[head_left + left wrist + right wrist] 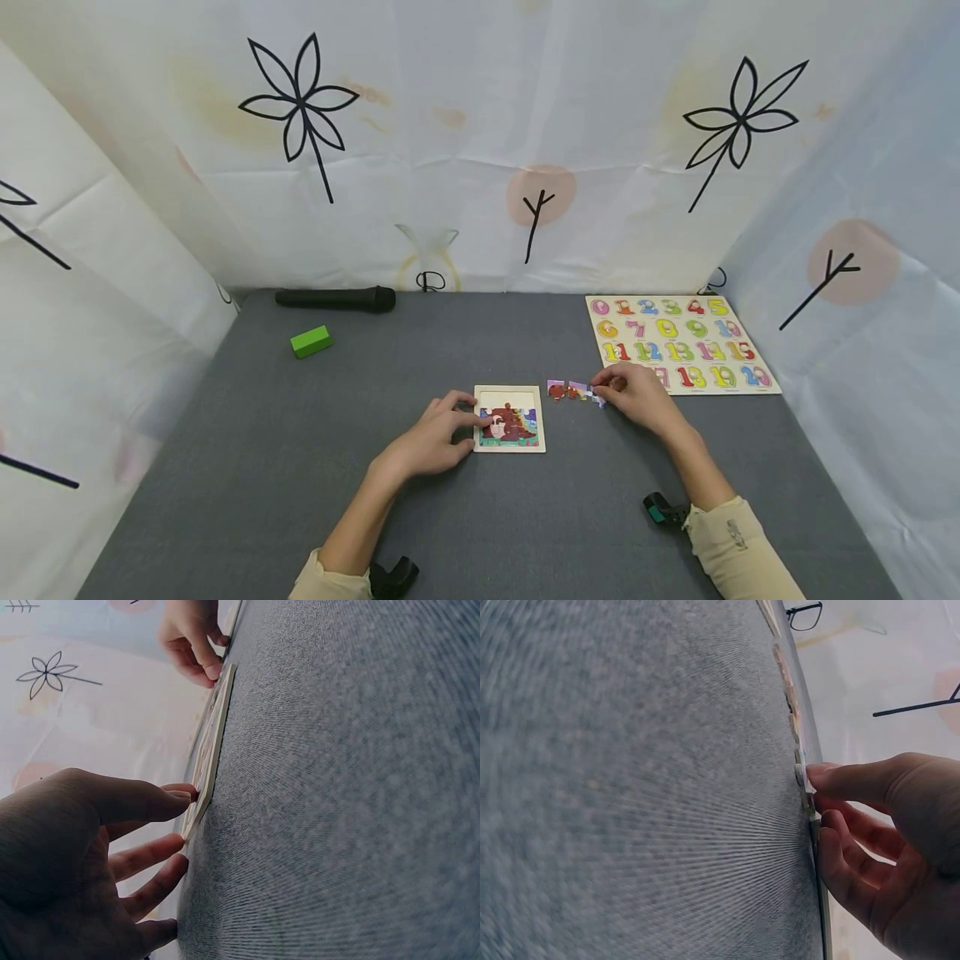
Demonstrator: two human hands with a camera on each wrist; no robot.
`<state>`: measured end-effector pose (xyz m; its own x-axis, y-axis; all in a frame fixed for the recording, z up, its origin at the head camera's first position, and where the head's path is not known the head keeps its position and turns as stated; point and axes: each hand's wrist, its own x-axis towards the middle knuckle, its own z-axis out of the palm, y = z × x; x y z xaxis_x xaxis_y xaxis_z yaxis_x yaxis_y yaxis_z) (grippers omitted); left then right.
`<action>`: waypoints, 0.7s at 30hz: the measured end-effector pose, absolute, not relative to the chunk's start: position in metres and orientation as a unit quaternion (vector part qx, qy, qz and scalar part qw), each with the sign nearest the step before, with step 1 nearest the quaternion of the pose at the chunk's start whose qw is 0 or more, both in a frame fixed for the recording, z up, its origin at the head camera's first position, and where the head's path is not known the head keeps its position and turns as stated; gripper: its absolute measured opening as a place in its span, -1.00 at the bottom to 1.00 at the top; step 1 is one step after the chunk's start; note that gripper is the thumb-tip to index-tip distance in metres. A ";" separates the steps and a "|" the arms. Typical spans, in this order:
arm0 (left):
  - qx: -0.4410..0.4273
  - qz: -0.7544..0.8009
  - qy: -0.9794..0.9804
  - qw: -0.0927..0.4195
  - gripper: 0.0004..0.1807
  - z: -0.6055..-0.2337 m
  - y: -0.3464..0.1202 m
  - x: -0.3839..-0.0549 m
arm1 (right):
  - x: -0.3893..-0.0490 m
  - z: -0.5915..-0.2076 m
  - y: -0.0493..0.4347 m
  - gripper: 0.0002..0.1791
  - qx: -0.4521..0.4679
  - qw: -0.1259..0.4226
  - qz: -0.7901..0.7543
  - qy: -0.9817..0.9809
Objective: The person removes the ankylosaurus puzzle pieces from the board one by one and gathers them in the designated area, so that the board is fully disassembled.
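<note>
A small square wooden jigsaw tray (pixel 510 389) lies in the middle of the table, its lower part filled with colourful pieces showing a reddish-brown figure. My left hand (pixel 438 437) rests at the tray's left side, fingers spread, one fingertip over the picture. In the left wrist view the fingertips of the left hand (pixel 142 855) meet the tray's edge (pixel 217 742). To the right of the tray lie several loose jigsaw pieces (pixel 557 389) in a row. With thumb and forefinger, my right hand (pixel 633 396) pinches a jigsaw piece (pixel 801 774) at the row's right end, low over the table.
A board of coloured numbers (pixel 678 329) lies at the back right, just beyond the right hand. At the back left are a black microphone (pixel 333 299) and a green block (pixel 311 342). Printed white cloth (pixel 465 125) stands behind and beside the grey table (pixel 300 467).
</note>
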<state>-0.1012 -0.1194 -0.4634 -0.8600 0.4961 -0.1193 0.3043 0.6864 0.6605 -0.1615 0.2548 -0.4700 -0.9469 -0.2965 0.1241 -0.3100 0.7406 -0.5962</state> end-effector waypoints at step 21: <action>0.225 0.328 0.906 0.142 -0.55 -0.463 -0.120 -0.097 | -0.153 -0.466 0.236 -0.85 0.157 -0.023 0.410 -0.898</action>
